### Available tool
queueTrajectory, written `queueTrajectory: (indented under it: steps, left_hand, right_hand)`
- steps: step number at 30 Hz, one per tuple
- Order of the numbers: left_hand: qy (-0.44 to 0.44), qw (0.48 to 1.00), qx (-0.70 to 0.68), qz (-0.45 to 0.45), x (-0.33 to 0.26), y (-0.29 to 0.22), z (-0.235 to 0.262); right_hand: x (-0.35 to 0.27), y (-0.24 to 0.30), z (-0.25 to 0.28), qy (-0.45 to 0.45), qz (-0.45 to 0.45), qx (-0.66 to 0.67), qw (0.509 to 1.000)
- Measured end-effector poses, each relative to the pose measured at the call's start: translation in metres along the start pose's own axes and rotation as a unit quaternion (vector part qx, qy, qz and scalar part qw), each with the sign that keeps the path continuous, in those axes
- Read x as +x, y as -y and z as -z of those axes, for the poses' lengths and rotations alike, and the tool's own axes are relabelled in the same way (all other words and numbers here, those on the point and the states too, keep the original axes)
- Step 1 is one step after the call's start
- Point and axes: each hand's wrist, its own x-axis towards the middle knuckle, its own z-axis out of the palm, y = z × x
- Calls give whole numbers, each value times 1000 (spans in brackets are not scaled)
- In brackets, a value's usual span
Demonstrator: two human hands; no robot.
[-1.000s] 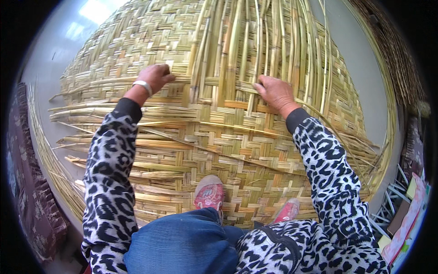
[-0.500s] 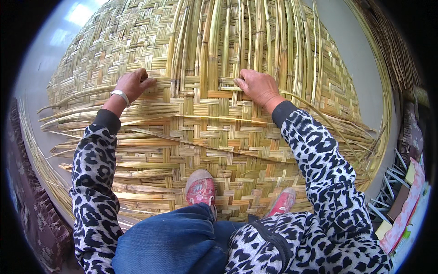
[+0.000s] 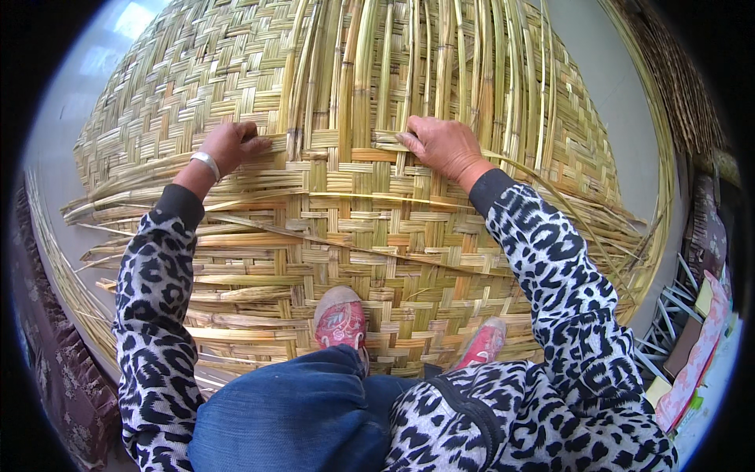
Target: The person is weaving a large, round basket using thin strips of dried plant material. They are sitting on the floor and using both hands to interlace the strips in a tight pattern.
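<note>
**Desk two:** Where's the mat, and how do the hands sit on it?

**Me:** On my feed the woven mat (image 3: pixel 354 275) lies flat on the floor (image 3: pixel 602 79), filling the middle and running past twelve o'clock. I have the left hand (image 3: pixel 224 149) at ten and the right hand (image 3: pixel 448 148) at one, both low over the weave.

**Desk two:** And the fingers?

**Me:** The right thumb and forefinger look pressed together on a thin strip (image 3: pixel 385 140) lying crosswise. The left fingers are curled with the thumb pointing toward three, but I can't tell whether they pinch anything.

**Desk two:** Why so wide apart?

**Me:** I'd judge that the gap steadies the crosswise row at two spots; several of the long strips (image 3: pixel 363 79) running up toward twelve start between them. The shoes (image 3: pixel 340 318), near six and between four and five, stand on the mat and probably help keep it from sliding.

**Desk two:** What can't you make out?

**Me:** The undersides of both hands, and whether one strip runs from hand to hand, since long strips cross between. The mat's far edge is cut off at twelve; jeans (image 3: pixel 291 417) and jacket (image 3: pixel 543 417) cover part of it around six. At two, a brown bundle (image 3: pixel 668 86) fades into the lens's black rim.
</note>
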Motion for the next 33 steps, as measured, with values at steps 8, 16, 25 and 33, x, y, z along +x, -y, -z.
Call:
queueTrajectory:
  steps: [8, 16, 25, 33]
  left_hand:
    - [-66, 983, 171, -11, -10, -16, 0]
    - [-156, 946, 213, -187, -18, -78, -73]
    - [-154, 920, 216, -287, 9, -109, -33]
    - [-1, 952, 0, -307, 64, -225, -47]
  right_hand:
    - [2, -5, -8, 4, 20, -10, 1000]
    - [-3, 5, 6, -1, 9, -45, 999]
    - [-92, 2, -9, -77, -391, 709, 581]
    - [-117, -54, 38, -219, -220, 826, 470]
